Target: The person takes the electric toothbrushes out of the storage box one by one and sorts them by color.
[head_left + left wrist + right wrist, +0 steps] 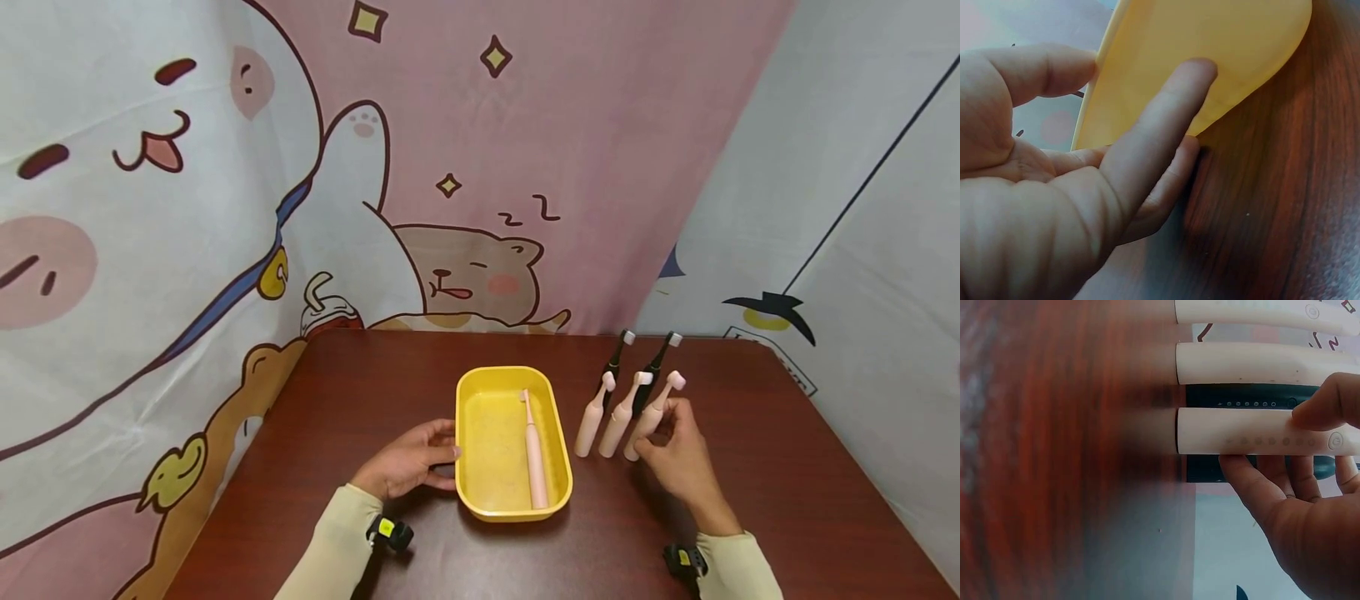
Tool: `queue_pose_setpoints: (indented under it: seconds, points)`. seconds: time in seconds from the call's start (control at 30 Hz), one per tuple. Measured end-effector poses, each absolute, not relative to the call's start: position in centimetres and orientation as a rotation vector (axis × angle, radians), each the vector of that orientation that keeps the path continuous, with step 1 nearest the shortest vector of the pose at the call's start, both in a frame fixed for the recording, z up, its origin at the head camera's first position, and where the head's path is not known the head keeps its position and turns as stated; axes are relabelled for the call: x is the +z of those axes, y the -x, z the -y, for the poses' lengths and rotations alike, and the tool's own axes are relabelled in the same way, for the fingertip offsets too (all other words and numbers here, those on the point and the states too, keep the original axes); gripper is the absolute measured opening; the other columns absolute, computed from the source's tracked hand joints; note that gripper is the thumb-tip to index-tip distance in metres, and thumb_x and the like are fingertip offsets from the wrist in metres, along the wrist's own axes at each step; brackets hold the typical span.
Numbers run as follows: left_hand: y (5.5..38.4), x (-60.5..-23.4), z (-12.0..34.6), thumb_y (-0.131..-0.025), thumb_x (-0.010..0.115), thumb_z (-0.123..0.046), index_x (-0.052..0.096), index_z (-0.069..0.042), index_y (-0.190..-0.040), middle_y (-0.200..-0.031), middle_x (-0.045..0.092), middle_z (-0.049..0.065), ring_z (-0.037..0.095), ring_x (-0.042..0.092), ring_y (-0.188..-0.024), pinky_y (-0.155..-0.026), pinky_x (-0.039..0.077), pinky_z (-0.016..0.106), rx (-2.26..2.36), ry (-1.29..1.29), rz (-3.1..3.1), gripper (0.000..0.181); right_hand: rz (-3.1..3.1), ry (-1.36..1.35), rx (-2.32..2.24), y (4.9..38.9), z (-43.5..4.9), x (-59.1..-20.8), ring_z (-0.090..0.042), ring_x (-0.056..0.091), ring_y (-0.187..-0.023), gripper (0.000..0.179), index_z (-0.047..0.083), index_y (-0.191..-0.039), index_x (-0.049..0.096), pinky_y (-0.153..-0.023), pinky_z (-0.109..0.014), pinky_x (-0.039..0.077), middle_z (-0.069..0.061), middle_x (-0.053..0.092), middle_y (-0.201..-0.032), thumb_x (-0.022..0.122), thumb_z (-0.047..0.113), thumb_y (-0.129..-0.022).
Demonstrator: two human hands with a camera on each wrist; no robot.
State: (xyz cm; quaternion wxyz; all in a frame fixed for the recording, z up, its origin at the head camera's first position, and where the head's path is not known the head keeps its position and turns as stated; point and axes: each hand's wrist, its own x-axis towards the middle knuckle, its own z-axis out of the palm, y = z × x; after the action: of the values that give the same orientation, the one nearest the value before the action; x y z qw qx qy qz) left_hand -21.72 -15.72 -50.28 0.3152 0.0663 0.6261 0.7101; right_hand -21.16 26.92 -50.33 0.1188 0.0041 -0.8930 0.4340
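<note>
My left hand point(411, 458) is against the left side of a yellow tray point(514, 516), its fingers fairly straight. In the left wrist view, fingertips touch the outer wall of the tray point(1254, 37) and its rim. Inside the tray lies a pink electric toothbrush point(536, 467), head pointing away. To the tray's right, my right hand point(678, 454) pinches the rightmost of three upright pink electric toothbrushes point(647, 429) between thumb and fingers. In the right wrist view, this toothbrush point(1210, 431) shows a round button and a row of marks; its base appears on or near the tabletop.
Two more pale pink toothbrushes, one at the left point(591, 425) and one in the middle point(617, 427), stand beside the pinched one. Behind them stand two black toothbrushes point(613, 360) point(660, 358). The dark wooden table point(360, 375) ends at a cartoon-printed curtain point(600, 167).
</note>
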Motion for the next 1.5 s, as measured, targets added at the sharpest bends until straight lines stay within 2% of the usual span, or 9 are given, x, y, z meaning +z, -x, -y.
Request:
queue_pose_setpoints:
  seconds: [0.3,0.57,0.77,0.93,1.0,1.1,1.17,1.37,1.5]
  points:
    - [21.8,-50.3,15.7,-0.107,0.058,-0.005,0.031,0.007,-0.158,-0.147,0.049,0.034,0.038,0.068,-0.121,-0.092,0.064,0.053,1.872,-0.177,-1.65,0.059,2.616,0.0,1.262,21.0,-26.9,-50.4,-0.023,0.063,-0.109,0.052,0.004,-0.127,0.044,-0.076,-0.015,0.055,-0.019,0.064,-0.12,0.078,0.003,-0.088]
    - [21.8,-50.6,15.7,-0.106,0.058,-0.005,0.03,0.006,-0.159,-0.147,0.048,0.035,0.038,0.068,-0.12,-0.092,0.064,0.053,1.877,-0.172,-1.643,0.061,2.623,0.003,1.29,20.7,-26.8,-50.3,-0.036,0.066,-0.114,0.055,-0.001,-0.13,0.043,-0.08,-0.008,0.052,-0.023,0.064,-0.12,0.078,0.001,-0.087]
    - [21.8,-50.6,15.7,-0.106,0.059,-0.005,0.03,0.006,-0.159,-0.147,0.048,0.035,0.038,0.068,-0.121,-0.092,0.064,0.053,1.876,-0.174,-1.641,0.061,2.636,0.005,1.319,19.9,-26.9,-49.0,-0.038,0.063,-0.121,0.069,-0.005,-0.144,0.037,-0.085,-0.003,0.051,-0.027,0.059,-0.132,0.078,0.003,-0.089]
    - [21.8,-50.5,15.8,-0.107,0.059,-0.006,0.03,0.006,-0.159,-0.148,0.048,0.034,0.039,0.068,-0.122,-0.092,0.064,0.053,1.878,-0.178,-1.645,0.061,2.59,0.027,1.2,18.7,-26.9,-46.9,-0.042,0.059,-0.125,0.075,-0.003,-0.151,0.037,-0.085,0.001,0.042,-0.026,0.054,-0.139,0.08,0.01,-0.091]
    - [21.8,-50.5,15.8,-0.107,0.059,-0.006,0.031,0.006,-0.158,-0.148,0.048,0.035,0.039,0.068,-0.122,-0.092,0.064,0.053,1.88,-0.181,-1.646,0.06,2.548,0.036,1.099,18.1,-26.7,-46.1,-0.042,0.058,-0.124,0.075,-0.004,-0.15,0.04,-0.089,-0.011,0.046,-0.026,0.055,-0.136,0.081,0.01,-0.088]
    - [21.8,-50.5,15.8,-0.107,0.058,-0.006,0.031,0.006,-0.158,-0.148,0.048,0.034,0.039,0.068,-0.121,-0.092,0.064,0.053,1.88,-0.185,-1.647,0.059,2.47,0.055,0.973,17.1,-26.2,-44.8,-0.044,0.057,-0.121,0.076,-0.004,-0.149,0.044,-0.092,-0.044,0.048,-0.027,0.055,-0.133,0.082,0.007,-0.084]
    - [21.7,-50.5,15.8,-0.107,0.059,-0.006,0.031,0.006,-0.158,-0.147,0.049,0.034,0.038,0.068,-0.12,-0.092,0.064,0.053,1.88,-0.185,-1.648,0.06,2.416,0.067,0.933,16.5,-25.7,-43.9,-0.045,0.057,-0.12,0.078,-0.003,-0.149,0.046,-0.091,-0.05,0.044,-0.027,0.055,-0.133,0.083,0.004,-0.081]
    - [21.7,-50.5,15.9,-0.106,0.059,-0.006,0.03,0.006,-0.159,-0.148,0.048,0.035,0.038,0.069,-0.12,-0.092,0.064,0.053,1.878,-0.183,-1.649,0.061,2.264,-0.043,0.904,14.9,-23.6,-41.0,-0.038,0.062,-0.113,0.076,-0.002,-0.145,0.053,-0.093,-0.001,0.035,-0.024,0.058,-0.13,0.086,-0.002,-0.076]
    - [21.7,-50.4,15.8,-0.106,0.06,-0.007,0.03,0.006,-0.159,-0.149,0.047,0.035,0.039,0.068,-0.121,-0.092,0.064,0.053,1.881,-0.174,-1.645,0.063,2.192,-0.195,0.915,14.4,-21.9,-39.6,-0.025,0.059,-0.112,0.071,-0.005,-0.141,0.057,-0.097,0.005,0.036,-0.025,0.059,-0.128,0.084,-0.007,-0.075]
